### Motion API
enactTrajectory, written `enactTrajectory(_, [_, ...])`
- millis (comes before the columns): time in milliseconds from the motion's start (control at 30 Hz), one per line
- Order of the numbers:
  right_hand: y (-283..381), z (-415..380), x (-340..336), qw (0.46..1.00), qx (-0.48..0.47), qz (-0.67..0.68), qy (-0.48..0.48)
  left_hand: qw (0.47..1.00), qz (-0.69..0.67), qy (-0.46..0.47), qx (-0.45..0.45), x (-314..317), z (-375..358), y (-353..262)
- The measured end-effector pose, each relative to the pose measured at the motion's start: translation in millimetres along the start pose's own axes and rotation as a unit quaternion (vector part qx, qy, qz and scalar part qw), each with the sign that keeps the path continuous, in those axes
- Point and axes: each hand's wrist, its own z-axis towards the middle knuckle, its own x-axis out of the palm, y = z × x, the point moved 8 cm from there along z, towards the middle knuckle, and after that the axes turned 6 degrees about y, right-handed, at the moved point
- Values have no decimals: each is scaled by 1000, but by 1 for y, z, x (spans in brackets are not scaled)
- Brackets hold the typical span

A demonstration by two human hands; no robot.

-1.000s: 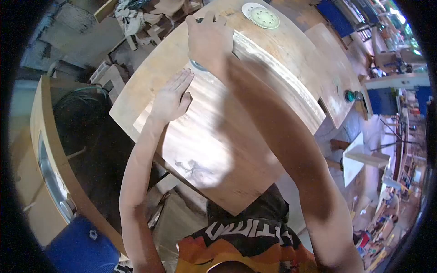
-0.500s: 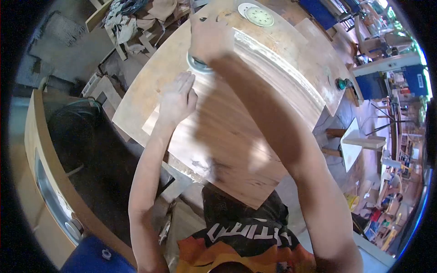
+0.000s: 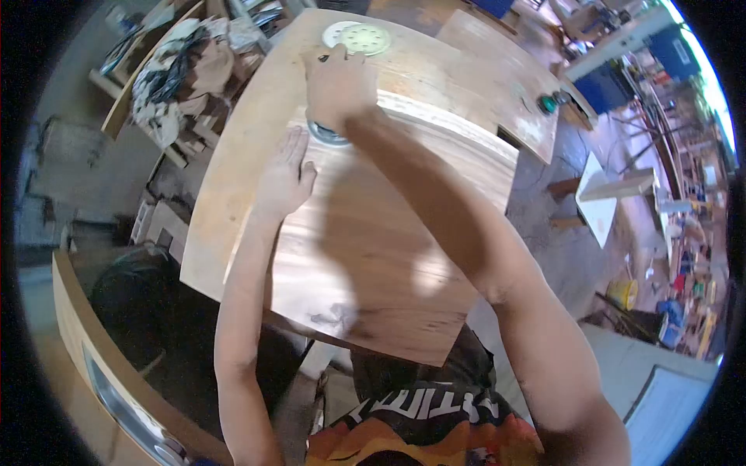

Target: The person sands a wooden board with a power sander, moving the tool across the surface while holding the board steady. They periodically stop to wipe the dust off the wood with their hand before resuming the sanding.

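A wide wooden board with streaked grain lies on a pale worktable, its near corner reaching toward my body. My right hand is closed over the top of a round sander near the board's far left part. Only the sander's lower rim shows; its body is hidden under my hand. My left hand lies flat on the board's left side, fingers stretched forward close to the sander. My right forearm crosses above the board and a dark shadow falls on the wood.
Perforated sanding discs lie at the table's far end. A green-topped round object sits on the right. Cloths and scraps are heaped at back left. A white panel stands on the floor at right; a wood-edged cabinet is at left.
The view has turned, so the table and discs appear farther left and the board's angle differs. Both hands keep their holds, with the sander still close to my left fingertips.
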Motion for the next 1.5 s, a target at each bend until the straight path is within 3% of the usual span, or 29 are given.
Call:
enactTrajectory(100, [-29, -22, -9, 998, 44, 10, 42, 1000, 16, 16, -13, 3, 4, -4])
enactTrajectory(300, [-96, -76, -18, 985, 51, -1, -167, 997, -22, 54, 53, 17, 15, -60])
enactTrajectory(500, [-160, -123, -28, 959, 68, -128, -243, 988, -46, 80, 126, 51, 39, -124])
enactTrajectory(800, [-225, -173, -41, 973, 186, -70, -115, 983, -62, 103, 141, 67, 45, -189])
enactTrajectory(900, [-241, -182, -39, 971, 210, -58, -96, 974, -45, 66, 212, 80, 43, -204])
enactTrajectory(1000, [-256, -185, -37, 967, 241, -45, -63, 973, -18, 61, 224, 91, 42, -226])
enactTrajectory(1100, [-256, -194, -39, 967, 248, -37, -38, 974, -47, 122, 184, 106, 42, -238])
enactTrajectory(1333, [-268, -197, -42, 963, 259, -64, -43, 977, -56, 135, 158, 116, 41, -247])
enactTrajectory(1400, [-266, -203, -41, 963, 257, -69, -45, 981, -44, 130, 141, 128, 41, -248])
enactTrajectory(1500, [-259, -211, -42, 965, 253, -64, -24, 987, 5, 18, 159, 130, 39, -257])
